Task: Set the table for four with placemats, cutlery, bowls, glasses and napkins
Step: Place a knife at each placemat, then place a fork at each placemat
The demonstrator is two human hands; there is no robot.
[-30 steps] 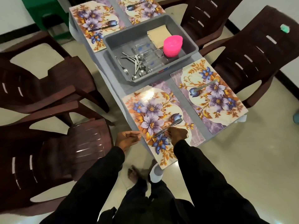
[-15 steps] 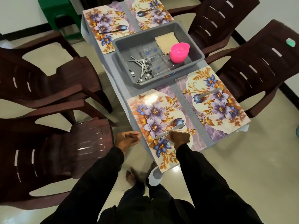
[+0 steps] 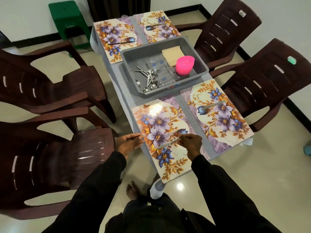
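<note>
Four floral placemats lie on the grey table [image 3: 182,105], each with a table knife on it. On the near-left placemat [image 3: 161,125] a knife [image 3: 166,144] lies slanted, and my right hand [image 3: 191,143] pinches its handle end with fingertips. My left hand [image 3: 128,143] is flat, its straight fingers at that mat's left edge. The grey tub [image 3: 200,56] mid-table holds forks and spoons [image 3: 148,79], clear glasses [image 3: 159,71], stacked pink bowls [image 3: 184,64] and tan napkins [image 3: 173,53].
Knives also lie on the near-right placemat [image 3: 223,125], the far-left placemat [image 3: 114,34] and the far-right placemat [image 3: 159,26]. Brown plastic chairs [image 3: 50,84] stand on both sides of the table. A green stool [image 3: 69,19] is behind it.
The knife has settled flat on the near-left mat with my right hand drawn back to its handle end. My left hand has stayed at the mat's left edge.
</note>
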